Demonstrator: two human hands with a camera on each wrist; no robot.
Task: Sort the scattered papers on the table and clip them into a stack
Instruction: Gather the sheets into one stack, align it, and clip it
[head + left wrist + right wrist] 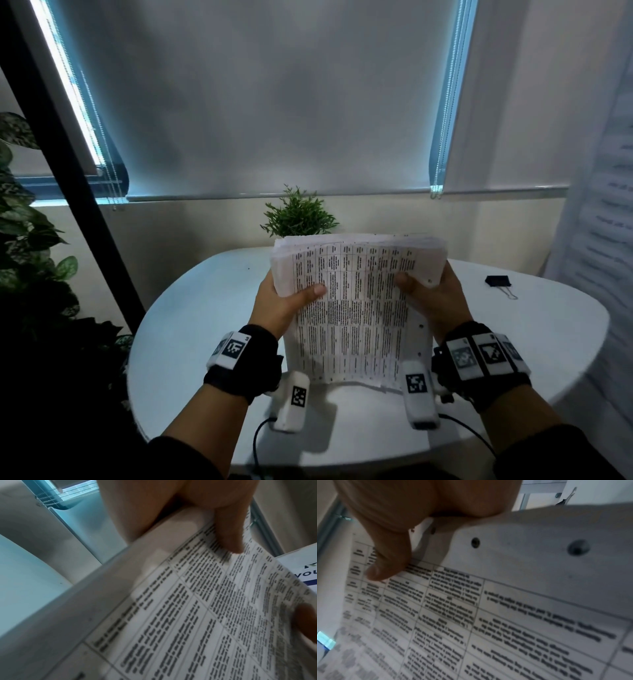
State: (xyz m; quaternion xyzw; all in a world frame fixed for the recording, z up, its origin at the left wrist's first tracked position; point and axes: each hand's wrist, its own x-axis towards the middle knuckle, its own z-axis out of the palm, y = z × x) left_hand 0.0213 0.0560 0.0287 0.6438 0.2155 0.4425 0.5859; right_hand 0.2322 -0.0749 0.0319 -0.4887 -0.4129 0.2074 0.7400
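Observation:
A thick stack of printed papers (356, 308) with tables of text stands upright on its lower edge on the white round table (191, 342). My left hand (284, 305) grips its left side, thumb lying across the front sheet. My right hand (428, 291) grips the right side in the same way. The left wrist view shows my left hand (205, 524) with its thumb on the stack of printed papers (205, 615). In the right wrist view my right hand (390, 547) presses its thumb onto the stack of printed papers (471, 615), whose right margin has punch holes. A black binder clip (498, 281) lies on the table to the right, untouched.
A small green potted plant (299, 214) stands at the table's far edge behind the papers. Leafy plants (30, 240) and a dark slanted pole (68, 164) fill the left side. A white printed banner (603, 222) hangs at the right. Window blinds cover the wall ahead.

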